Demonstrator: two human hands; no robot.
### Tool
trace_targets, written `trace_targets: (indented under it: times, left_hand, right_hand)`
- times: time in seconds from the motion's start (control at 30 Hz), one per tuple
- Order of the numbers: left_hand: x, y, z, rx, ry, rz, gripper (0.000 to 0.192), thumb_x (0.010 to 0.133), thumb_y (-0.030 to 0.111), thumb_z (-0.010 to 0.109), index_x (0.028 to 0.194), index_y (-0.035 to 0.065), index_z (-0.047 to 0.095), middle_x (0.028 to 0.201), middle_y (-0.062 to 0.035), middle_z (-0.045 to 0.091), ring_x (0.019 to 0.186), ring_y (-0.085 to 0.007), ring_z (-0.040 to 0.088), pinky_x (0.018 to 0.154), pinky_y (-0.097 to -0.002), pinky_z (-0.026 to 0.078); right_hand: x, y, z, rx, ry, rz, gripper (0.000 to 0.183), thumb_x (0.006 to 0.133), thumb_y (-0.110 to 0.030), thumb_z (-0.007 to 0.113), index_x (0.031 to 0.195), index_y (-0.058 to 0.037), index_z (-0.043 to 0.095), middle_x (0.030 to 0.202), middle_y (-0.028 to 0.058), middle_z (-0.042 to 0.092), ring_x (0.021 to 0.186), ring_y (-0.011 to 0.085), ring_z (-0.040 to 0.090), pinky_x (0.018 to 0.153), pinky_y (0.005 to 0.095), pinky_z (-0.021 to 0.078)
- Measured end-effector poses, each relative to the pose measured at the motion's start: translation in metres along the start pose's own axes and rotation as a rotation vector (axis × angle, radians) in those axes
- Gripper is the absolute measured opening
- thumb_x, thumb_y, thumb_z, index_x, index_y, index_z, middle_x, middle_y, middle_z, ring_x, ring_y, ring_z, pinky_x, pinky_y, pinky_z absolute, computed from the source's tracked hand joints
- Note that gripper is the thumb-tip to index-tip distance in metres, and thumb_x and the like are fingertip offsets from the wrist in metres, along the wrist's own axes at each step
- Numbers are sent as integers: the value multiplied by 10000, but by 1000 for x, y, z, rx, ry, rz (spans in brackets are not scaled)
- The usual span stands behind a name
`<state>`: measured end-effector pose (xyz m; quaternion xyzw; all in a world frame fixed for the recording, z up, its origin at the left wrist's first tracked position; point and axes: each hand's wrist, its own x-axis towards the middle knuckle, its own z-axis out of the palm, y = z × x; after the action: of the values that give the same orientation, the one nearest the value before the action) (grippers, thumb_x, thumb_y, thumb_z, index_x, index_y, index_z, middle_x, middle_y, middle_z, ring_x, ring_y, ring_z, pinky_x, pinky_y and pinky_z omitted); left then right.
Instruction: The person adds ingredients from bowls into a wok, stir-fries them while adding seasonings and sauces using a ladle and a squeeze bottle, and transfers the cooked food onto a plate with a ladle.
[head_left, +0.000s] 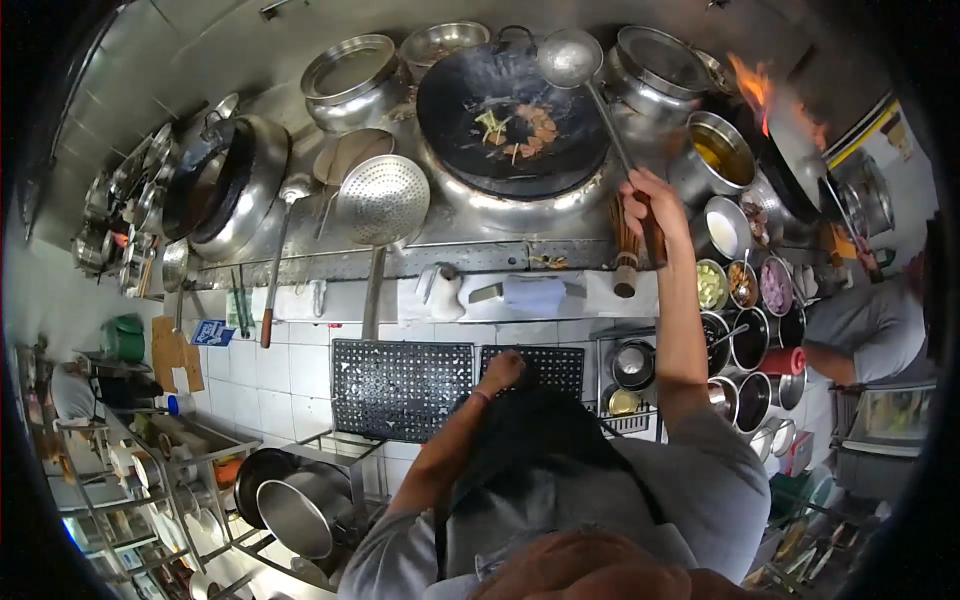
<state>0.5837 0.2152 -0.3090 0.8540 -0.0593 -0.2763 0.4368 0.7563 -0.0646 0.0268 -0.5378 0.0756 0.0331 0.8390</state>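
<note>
My right hand (654, 196) grips the wooden handle of a long steel ladle (570, 58), and its bowl hangs over the far right rim of a black wok (450, 112). Inside the wok lie thin slices of meat (538, 129) and a small heap of pale yellow-green strips (492, 126), with haze above them. In front of my dark apron, my left hand (504, 370) is loosely curled, and nothing shows in it. Beside my right forearm is a bamboo wok brush (624, 281). Left of the wok, a perforated skimmer (383, 199) lies with its handle towards me.
Tall flames (752, 86) rise by a second wok (796, 154) at the right, where another person (870, 330) stands. A pot of yellow oil (720, 154) and several ingredient containers (710, 283) line that side. Folded cloths (534, 294) lie along the range's front edge.
</note>
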Motion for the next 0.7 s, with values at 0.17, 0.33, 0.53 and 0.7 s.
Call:
trace_targets:
  times: [0.17, 0.33, 0.53, 0.7]
  left_hand:
    - [58, 10, 51, -528, -211, -279, 192, 865, 199, 560, 816, 46, 663, 734, -83, 645, 590, -175, 630, 485, -299, 508]
    - [133, 12, 111, -1245, -385, -580, 112, 886, 177, 550, 903, 95, 623, 726, -62, 601, 551, -136, 557, 468, -272, 469]
    - [185, 28, 147, -1845, -297, -624, 112, 895, 183, 543, 932, 110, 619, 734, -46, 598, 563, -116, 550, 470, -256, 461]
    - [192, 43, 142, -1755, -291, -611, 113, 896, 183, 542, 936, 111, 619, 736, -44, 599, 565, -114, 550, 471, -255, 461]
  right_hand:
    - [-35, -9, -18, 183, 96, 87, 112, 948, -148, 520, 1006, -59, 484, 801, 37, 527, 445, 37, 416, 301, 189, 327]
    - [-72, -8, -7, 166, 143, 103, 258, 930, -122, 530, 1162, -18, 485, 789, 58, 532, 398, 64, 404, 288, 224, 334]
    - [-89, -4, 14, 287, 215, 79, 396, 936, -67, 492, 1316, 30, 432, 803, 92, 523, 388, 75, 415, 284, 223, 355]
    - [-75, 5, 32, 242, 342, 94, 439, 939, -60, 499, 1354, 42, 403, 805, 92, 523, 395, 80, 429, 291, 222, 357]
